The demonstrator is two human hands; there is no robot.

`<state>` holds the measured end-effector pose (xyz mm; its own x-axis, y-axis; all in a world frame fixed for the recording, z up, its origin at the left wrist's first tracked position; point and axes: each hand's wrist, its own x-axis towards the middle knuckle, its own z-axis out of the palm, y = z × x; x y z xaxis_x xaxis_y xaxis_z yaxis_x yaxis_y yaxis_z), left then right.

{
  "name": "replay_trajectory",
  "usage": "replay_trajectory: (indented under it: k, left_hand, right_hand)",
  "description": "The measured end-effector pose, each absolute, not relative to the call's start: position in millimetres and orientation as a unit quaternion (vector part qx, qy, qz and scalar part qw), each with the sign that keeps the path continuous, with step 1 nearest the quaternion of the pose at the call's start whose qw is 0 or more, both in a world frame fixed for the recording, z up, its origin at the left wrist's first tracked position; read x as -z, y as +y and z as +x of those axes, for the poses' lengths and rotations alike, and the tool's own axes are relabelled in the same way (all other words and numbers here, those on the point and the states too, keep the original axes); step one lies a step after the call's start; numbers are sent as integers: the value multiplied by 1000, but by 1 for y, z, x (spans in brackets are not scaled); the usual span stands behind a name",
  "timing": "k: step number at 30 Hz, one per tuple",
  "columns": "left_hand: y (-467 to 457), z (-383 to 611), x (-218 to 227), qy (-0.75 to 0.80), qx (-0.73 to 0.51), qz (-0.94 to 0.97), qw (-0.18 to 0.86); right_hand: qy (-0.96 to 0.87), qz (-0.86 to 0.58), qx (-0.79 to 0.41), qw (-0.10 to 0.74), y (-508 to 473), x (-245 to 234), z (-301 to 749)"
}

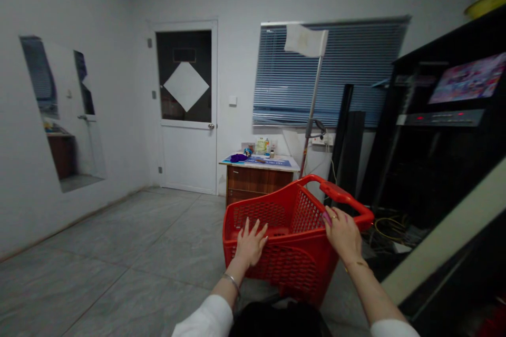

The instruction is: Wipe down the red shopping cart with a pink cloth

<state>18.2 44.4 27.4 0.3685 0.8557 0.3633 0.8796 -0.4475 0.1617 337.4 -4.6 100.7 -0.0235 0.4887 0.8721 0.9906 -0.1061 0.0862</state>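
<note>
A red plastic shopping cart (294, 266) with lattice sides stands right in front of me, its handle at the right end. My left hand (251, 244) rests on the cart's near rim, fingers spread and reaching over the edge, with nothing in it. At the rim's right corner, below the handle, my right hand (342, 230) is closed. A small pink piece (326, 218) shows at its fingers, mostly covered, so its kind is unclear. The cart's lower part is partly hidden by something dark near my body.
Behind the cart is a wooden cabinet (256, 181) with bottles and a purple cloth (239, 158) on top. A pole with a white flag (306, 40) rises beside it. On the right stands a black rack (427, 168) with cables below. A door (187, 155) and mirror are left.
</note>
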Motion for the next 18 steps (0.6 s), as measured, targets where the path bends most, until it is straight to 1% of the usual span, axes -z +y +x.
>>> replay_trajectory:
  k: [2, 5, 11, 15, 18]
  left_hand:
    - [43, 21, -29, -526, 197, -827, 32]
    - [39, 24, -33, -533, 190, -824, 27]
    - [36, 13, -40, -541, 182, -821, 19]
    - [37, 4, -37, -534, 183, -825, 22]
    - [38, 5, -32, -526, 198, -827, 28]
  right_hand:
    - [-566, -636, 414, 321, -7, -106, 349]
    - [-548, -653, 410, 325, -9, -101, 336]
    - [-611, -629, 382, 291, -13, -79, 272]
    - [-611, -633, 386, 279, -15, -93, 285]
    - [-531, -679, 403, 308, -15, -111, 325]
